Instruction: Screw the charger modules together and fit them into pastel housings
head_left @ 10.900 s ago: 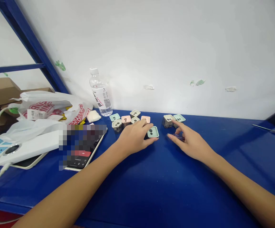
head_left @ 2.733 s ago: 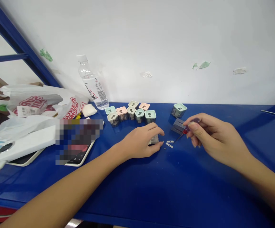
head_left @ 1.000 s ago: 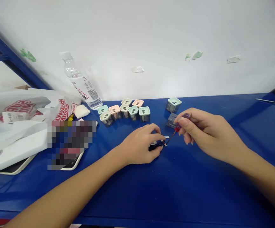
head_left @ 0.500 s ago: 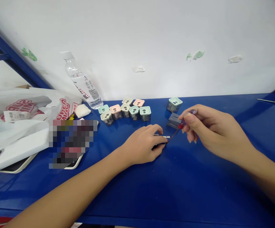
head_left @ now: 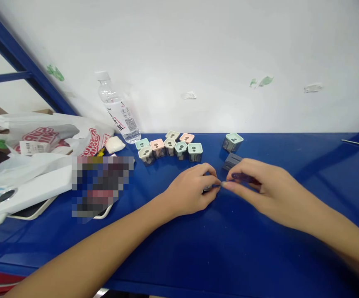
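My left hand (head_left: pixel 194 186) is closed round a small dark pencil sharpener part (head_left: pixel 208 188), mostly covered by the fingers. My right hand (head_left: pixel 256 186) holds a screwdriver with a purple see-through handle (head_left: pixel 244 178) tucked across its fingers; the shaft does not show. Its thumb and forefinger are pinched together right at my left fingertips, and what lies between them is too small to make out. Just behind my right fingers lies a grey sharpener container (head_left: pixel 231 161), partly hidden. A pencil sharpener with a mint lid (head_left: pixel 232 142) stands behind that.
Several two-hole sharpeners (head_left: pixel 169 145) with mint, cream and pink lids cluster near the wall. A water bottle (head_left: pixel 120 111), plastic bags (head_left: pixel 58 136) and a white power bank (head_left: pixel 36 186) are at left. Another thin tool (head_left: pixel 357 143) lies far right on the blue table (head_left: pixel 229 256).
My right hand has moved left and down to my left fingertips, and the screwdriver has swung back into the hand. The view has shifted slightly; my left hand keeps its hold.
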`<move>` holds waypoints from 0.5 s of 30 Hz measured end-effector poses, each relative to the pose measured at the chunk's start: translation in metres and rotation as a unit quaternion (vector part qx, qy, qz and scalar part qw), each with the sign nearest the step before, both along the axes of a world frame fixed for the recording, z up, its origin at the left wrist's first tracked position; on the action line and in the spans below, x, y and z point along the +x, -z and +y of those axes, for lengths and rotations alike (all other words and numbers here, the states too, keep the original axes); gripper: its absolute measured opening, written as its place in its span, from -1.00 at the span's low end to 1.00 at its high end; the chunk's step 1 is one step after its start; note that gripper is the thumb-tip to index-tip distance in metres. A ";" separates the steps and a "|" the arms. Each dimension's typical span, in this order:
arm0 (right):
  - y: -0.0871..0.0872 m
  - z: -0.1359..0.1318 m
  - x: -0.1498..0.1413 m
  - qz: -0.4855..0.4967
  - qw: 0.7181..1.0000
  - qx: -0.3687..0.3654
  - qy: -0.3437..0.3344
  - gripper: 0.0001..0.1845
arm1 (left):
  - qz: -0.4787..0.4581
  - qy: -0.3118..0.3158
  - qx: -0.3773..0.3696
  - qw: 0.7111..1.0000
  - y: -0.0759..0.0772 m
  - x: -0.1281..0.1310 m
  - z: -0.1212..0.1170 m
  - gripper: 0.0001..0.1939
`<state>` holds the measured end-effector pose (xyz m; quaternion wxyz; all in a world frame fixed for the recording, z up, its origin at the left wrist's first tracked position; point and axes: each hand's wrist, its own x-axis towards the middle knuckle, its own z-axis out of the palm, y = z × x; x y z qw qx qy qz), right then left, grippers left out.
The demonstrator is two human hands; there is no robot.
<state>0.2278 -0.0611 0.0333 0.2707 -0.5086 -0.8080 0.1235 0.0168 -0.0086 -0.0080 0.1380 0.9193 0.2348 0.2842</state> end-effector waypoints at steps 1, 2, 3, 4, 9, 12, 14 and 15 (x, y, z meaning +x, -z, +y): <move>0.004 0.001 -0.001 -0.022 1.000 0.001 -0.004 -0.81 | -0.002 0.001 0.000 1.000 0.000 0.000 0.000 -0.80; 0.008 0.001 -0.002 -0.037 0.999 -0.001 -0.005 -0.84 | -0.004 0.003 0.000 1.000 0.000 -0.001 0.000 -0.80; 0.011 0.002 -0.003 -0.046 0.999 -0.004 -0.006 -0.86 | -0.005 0.005 0.000 1.000 0.001 -0.001 0.000 -0.80; 0.014 0.002 -0.003 -0.051 0.999 -0.005 -0.007 -0.88 | -0.006 0.007 0.000 1.000 0.001 -0.001 0.000 -0.81; 0.019 0.005 -0.003 -0.056 0.998 -0.008 -0.032 -0.87 | 0.006 0.015 -0.002 1.000 0.001 -0.001 -0.001 -0.81; 0.017 0.005 -0.002 -0.056 0.998 -0.013 -0.040 -0.84 | 0.006 0.020 -0.009 1.000 0.000 0.000 -0.002 -0.82; 0.015 0.004 -0.002 -0.039 0.999 -0.010 -0.028 -0.84 | -0.002 0.018 -0.023 1.000 0.000 0.000 -0.002 -0.82; 0.013 0.004 -0.002 -0.022 1.000 -0.013 -0.014 -0.84 | -0.008 0.014 -0.033 0.999 0.000 -0.001 -0.002 -0.75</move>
